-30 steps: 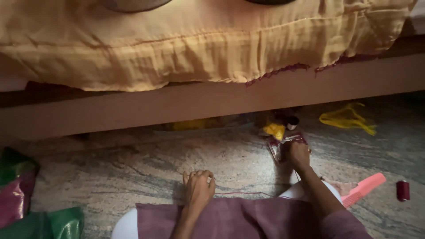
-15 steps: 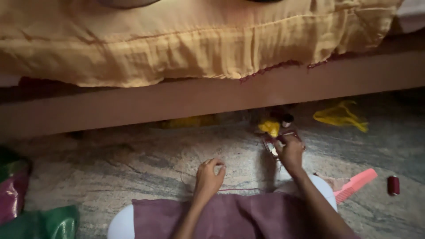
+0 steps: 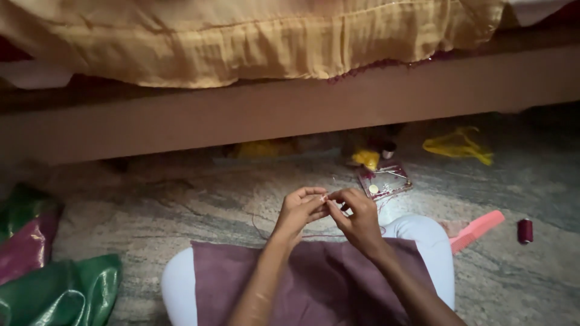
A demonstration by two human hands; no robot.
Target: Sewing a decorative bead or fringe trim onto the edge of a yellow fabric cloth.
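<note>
Home bedroom floor, sewing spot: low brown wooden bed frame (image 3: 290, 111) draped with crumpled yellow-orange cotton bedsheet (image 3: 254, 36), speckled grey stone floor (image 3: 181, 199), shiny green and magenta satin fabric pieces (image 3: 54, 271), dark red thread spool (image 3: 525, 231), pink plastic comb (image 3: 477, 230).

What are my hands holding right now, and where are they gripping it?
Both hands, left and right, pinch something tiny between fingertips, probably thread. The exact grip point is too small to tell.
</note>
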